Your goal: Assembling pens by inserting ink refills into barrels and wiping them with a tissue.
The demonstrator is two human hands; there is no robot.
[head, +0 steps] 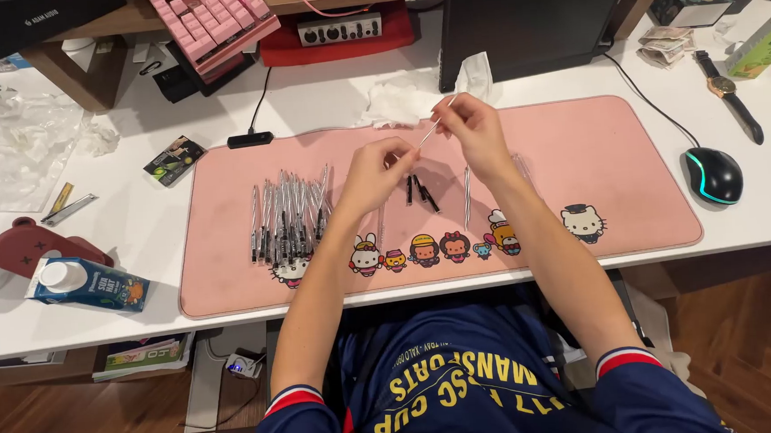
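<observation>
1. A thin clear pen tube [429, 132] is held between both hands, raised above the pink desk mat [614, 153].
2. Left hand [376, 174]: fingers are pinched narrow on the tube's lower end.
3. Right hand [474, 131]: fingers are pinched narrow on the upper end, with the tube tilted up toward the right.
4. A batch of assembled pens [289, 215] is laid side by side on the mat, just left of the left hand.
5. A few small dark pen parts [420, 190] are seen on the mat below the hands; a single clear tube [467, 197] is laid just right of them.
6. The mat is spread on a white surface [145, 227]; cartoon figures are printed along its near edge.
7. Left of the mat: a drink carton [91, 285], a brown bear-shaped item [23, 246], crumpled clear plastic [7, 146], a small dark packet [173, 160].
8. Right of the mat: a black mouse with a lit stripe [713, 175], a wristwatch [728, 93].
9. Behind the mat: a dark monitor [529, 16], crumpled tissue [396, 102], a pink keyboard [211, 22] propped on a wooden shelf.
</observation>
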